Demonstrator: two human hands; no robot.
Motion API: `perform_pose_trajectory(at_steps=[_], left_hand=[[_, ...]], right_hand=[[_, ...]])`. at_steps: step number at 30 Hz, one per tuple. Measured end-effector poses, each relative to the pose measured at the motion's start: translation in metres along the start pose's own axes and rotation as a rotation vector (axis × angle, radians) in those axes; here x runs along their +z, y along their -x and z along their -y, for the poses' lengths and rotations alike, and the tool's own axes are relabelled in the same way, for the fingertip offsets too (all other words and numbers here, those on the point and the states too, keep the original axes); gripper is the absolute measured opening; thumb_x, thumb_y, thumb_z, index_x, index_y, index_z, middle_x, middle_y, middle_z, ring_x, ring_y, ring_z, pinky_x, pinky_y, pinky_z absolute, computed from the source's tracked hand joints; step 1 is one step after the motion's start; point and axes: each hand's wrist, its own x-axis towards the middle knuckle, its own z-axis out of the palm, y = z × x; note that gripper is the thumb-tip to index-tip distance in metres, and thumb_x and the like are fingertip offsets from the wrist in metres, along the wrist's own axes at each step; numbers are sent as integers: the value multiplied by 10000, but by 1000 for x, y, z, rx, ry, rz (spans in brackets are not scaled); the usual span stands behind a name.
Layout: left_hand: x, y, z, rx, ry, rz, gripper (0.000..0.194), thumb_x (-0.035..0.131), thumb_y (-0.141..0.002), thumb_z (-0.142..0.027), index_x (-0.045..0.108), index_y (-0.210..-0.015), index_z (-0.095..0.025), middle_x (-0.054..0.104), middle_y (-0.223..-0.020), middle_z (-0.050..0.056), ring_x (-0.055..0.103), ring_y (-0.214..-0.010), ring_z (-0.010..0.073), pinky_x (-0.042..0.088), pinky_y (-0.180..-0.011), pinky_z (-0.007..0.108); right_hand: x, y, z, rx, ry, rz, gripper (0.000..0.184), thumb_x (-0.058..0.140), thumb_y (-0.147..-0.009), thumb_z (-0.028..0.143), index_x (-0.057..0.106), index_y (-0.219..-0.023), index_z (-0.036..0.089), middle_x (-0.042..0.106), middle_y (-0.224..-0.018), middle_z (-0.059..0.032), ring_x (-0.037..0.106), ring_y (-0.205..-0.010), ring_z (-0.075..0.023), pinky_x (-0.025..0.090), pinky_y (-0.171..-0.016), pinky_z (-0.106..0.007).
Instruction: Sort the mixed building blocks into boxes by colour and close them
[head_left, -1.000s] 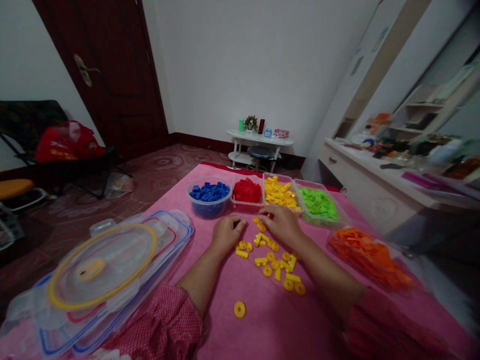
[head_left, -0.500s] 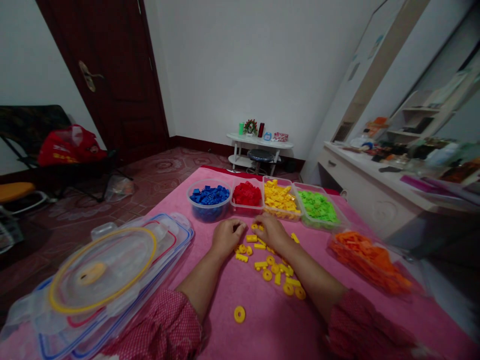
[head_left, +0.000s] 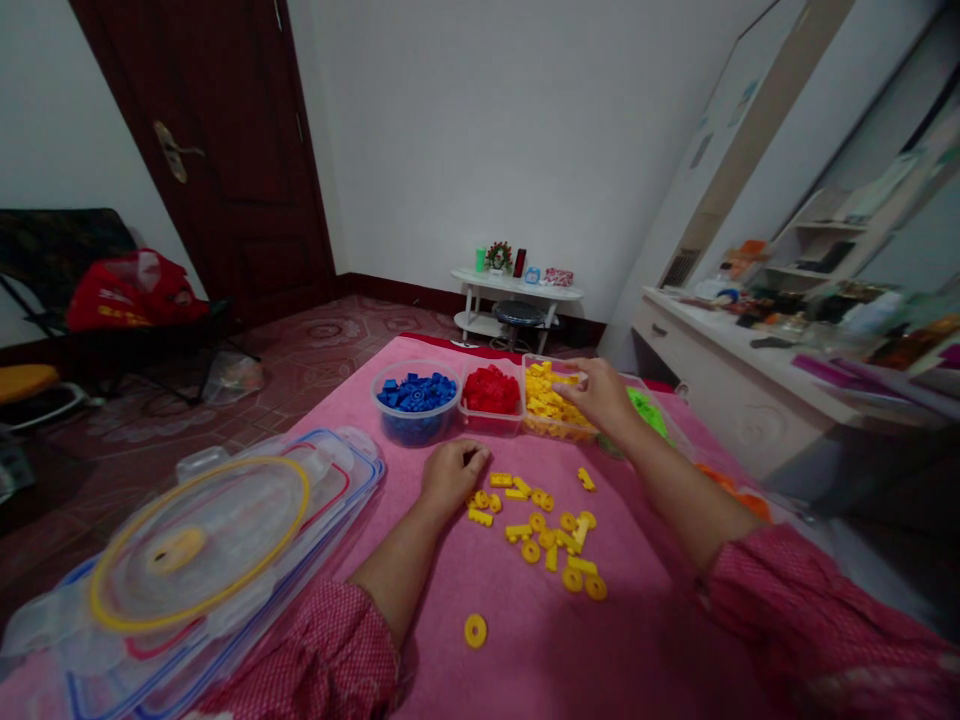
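Observation:
My right hand [head_left: 598, 393] is over the clear box of yellow building blocks [head_left: 555, 432], thumb and fingers pinched at a small yellow block [head_left: 568, 380]. My left hand [head_left: 452, 472] rests on the pink cloth with its fingers curled in; whatever they hold, if anything, is hidden. Close beside it lie several loose yellow pieces, among them a short studded bar [head_left: 480, 517]. More yellow bars and rings [head_left: 530, 551] are scattered to the right, and a single yellow ring [head_left: 475, 630] lies nearer to me.
A round tub of blue blocks [head_left: 417, 428] and a box of red blocks [head_left: 491, 425] stand left of the yellow box. Green blocks [head_left: 649, 412] and orange pieces [head_left: 739, 492] are partly behind my right arm. Stacked clear lids [head_left: 247, 560] lie at the left.
My right hand has moved from the loose yellow pieces up and right to the yellow box. Pieces that lay under it have left the cloth. The left hand stays nearly where it was.

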Motion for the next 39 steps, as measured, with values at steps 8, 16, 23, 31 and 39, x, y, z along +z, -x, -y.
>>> perform_pose_trajectory(at_steps=[8, 16, 23, 31, 39], left_hand=[[1, 0, 1, 16, -6, 12, 288, 489, -849, -351, 728, -845, -191, 719, -853, 40, 618, -773, 167, 394, -650, 225], [2, 0, 4, 36, -3, -12, 280, 494, -844, -348, 726, -829, -193, 715, -839, 32, 617, -758, 160, 391, -642, 224], [4, -1, 6, 16, 24, -11, 277, 498, -837, -346, 728, -818, -194, 721, -840, 33, 626, -756, 159, 404, -644, 223], [1, -4, 6, -8, 295, -78, 284, 511, -824, -335, 721, -815, -144, 726, -809, 49, 635, -728, 157, 442, -673, 239], [0, -5, 7, 14, 317, -92, 289, 521, -820, -339, 719, -777, -132, 708, -745, 44, 613, -679, 147, 420, -628, 230]], right_hand=[[-2, 86, 19, -135, -132, 149, 371, 574, -817, 378, 612, -1147, 213, 561, -1169, -105, 547, -1084, -241, 415, -967, -414], [-13, 210, -2, -28, 146, 507, 1033, 696, -590, 623, 282, -1465, 263, 56, -1566, -116, 80, -1417, -370, 177, -1115, -546], [11, 189, -16, 130, 126, 512, 1029, 620, -681, 607, 169, -1491, 160, 96, -1557, -152, 48, -1433, -292, 153, -1141, -500], [29, 166, 49, -244, -137, 495, 845, 578, -749, 628, 325, -1438, 208, 213, -1533, -146, 179, -1412, -302, 155, -1132, -536], [24, 187, 93, -715, -124, 691, 405, 481, -894, 476, 553, -1235, 270, 395, -1460, -78, 258, -1386, -246, 110, -1134, -526]])
